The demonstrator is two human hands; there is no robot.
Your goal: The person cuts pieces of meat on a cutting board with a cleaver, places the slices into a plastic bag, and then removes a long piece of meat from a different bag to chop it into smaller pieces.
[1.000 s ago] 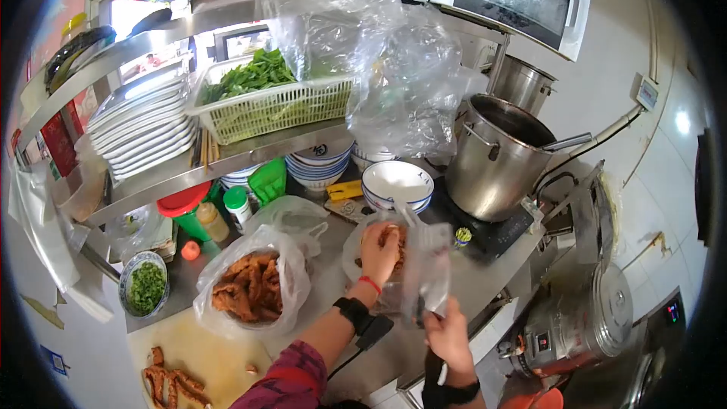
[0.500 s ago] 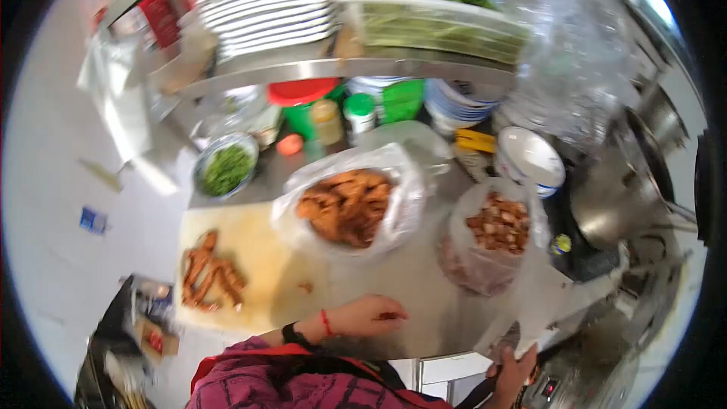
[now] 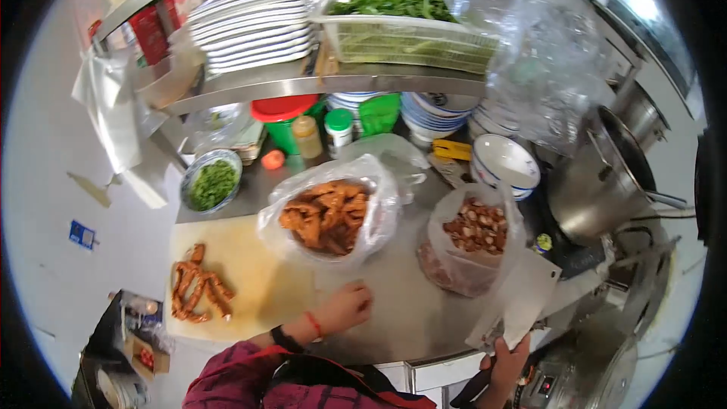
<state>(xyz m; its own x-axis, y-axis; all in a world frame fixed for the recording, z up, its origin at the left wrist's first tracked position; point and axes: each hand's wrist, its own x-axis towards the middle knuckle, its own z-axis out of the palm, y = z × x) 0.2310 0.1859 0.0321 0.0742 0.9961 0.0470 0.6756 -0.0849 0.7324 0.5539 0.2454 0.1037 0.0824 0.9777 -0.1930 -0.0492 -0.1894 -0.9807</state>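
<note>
My left hand (image 3: 345, 309), with a red string and a dark band at the wrist, is over the steel counter just right of the cutting board (image 3: 265, 288). Its fingers are curled in, hiding whatever they may hold. My right hand (image 3: 506, 369) grips a cleaver at the lower right; its broad blade (image 3: 522, 299) slants up beside a plastic bag of chopped meat (image 3: 475, 227). Browned meat strips (image 3: 198, 288) lie on the board's left part. A larger open bag of browned meat pieces (image 3: 329, 216) sits at the board's back right corner.
A bowl of chopped greens (image 3: 213, 185) stands behind the board. Along the back are a green tub with a red lid (image 3: 284, 110), a sauce bottle (image 3: 307, 136) and bowls (image 3: 503, 165). A metal pot (image 3: 598, 189) is on the right. The overhead shelf (image 3: 341, 85) carries plates and greens.
My left hand has turned and curled its fingers; reddish bits showed at it earlier. The cleaver has swung up, so its blade now shows broadly. The view has shifted slightly.
</note>
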